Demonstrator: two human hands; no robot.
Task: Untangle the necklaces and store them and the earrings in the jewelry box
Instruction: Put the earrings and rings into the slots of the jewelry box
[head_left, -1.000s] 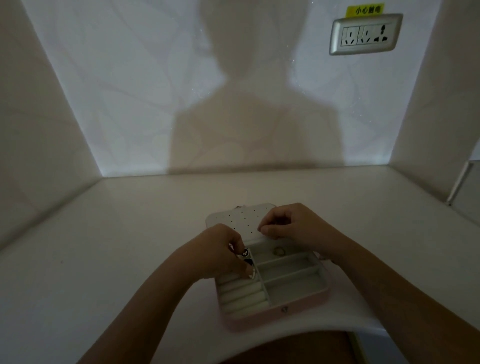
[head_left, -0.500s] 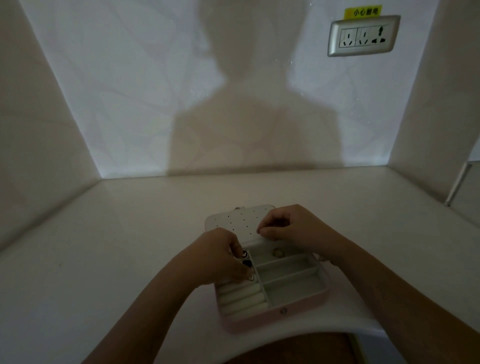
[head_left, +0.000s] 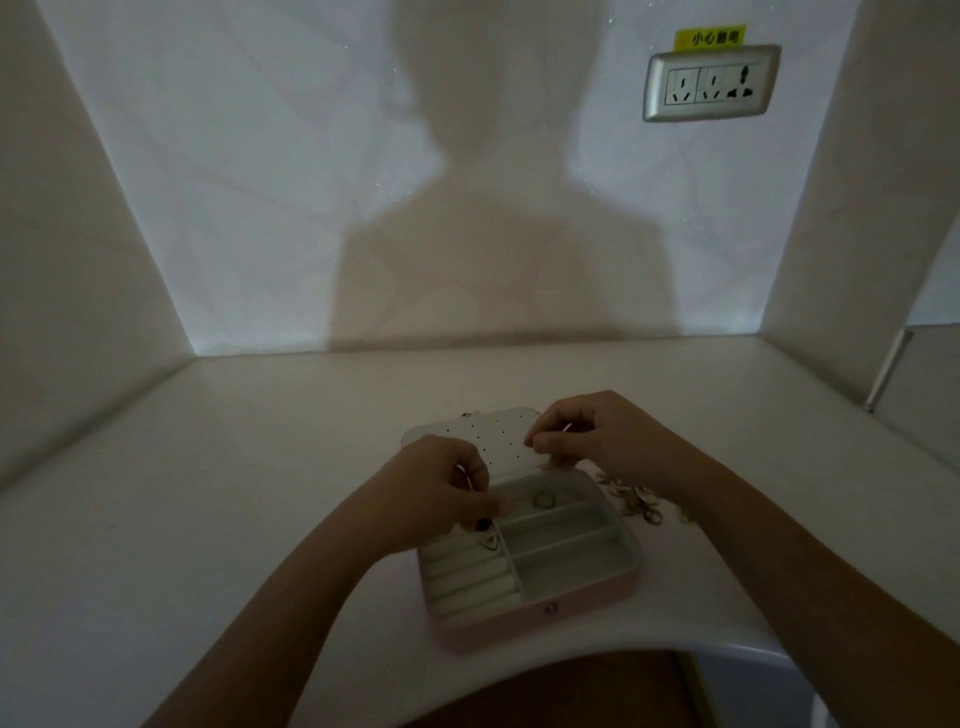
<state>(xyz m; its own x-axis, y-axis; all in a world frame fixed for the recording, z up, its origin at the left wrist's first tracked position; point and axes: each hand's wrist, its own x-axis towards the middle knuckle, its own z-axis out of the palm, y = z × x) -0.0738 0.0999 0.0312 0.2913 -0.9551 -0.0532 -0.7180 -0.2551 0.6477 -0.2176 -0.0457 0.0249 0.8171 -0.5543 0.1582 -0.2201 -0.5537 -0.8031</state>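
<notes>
Earring (head_left: 486, 535) nearly stored
Left hand (head_left: 431, 499) pinches it, now lower over the jewelry box (head_left: 519, 623); right hand (head_left: 608, 441) pinches a thin pin (head_left: 567, 428).

Pale desk (head_left: 218, 519); open pink jewelry box (head_left: 540, 621) near its front edge; tangled necklaces (head_left: 636, 501) just beside

The pink jewelry box (head_left: 509, 621) lay open, lid flat behind; a small earring (head_left: 544, 500) sat in its rear compartment, tangled necklaces (head_left: 636, 503) just right.
</notes>
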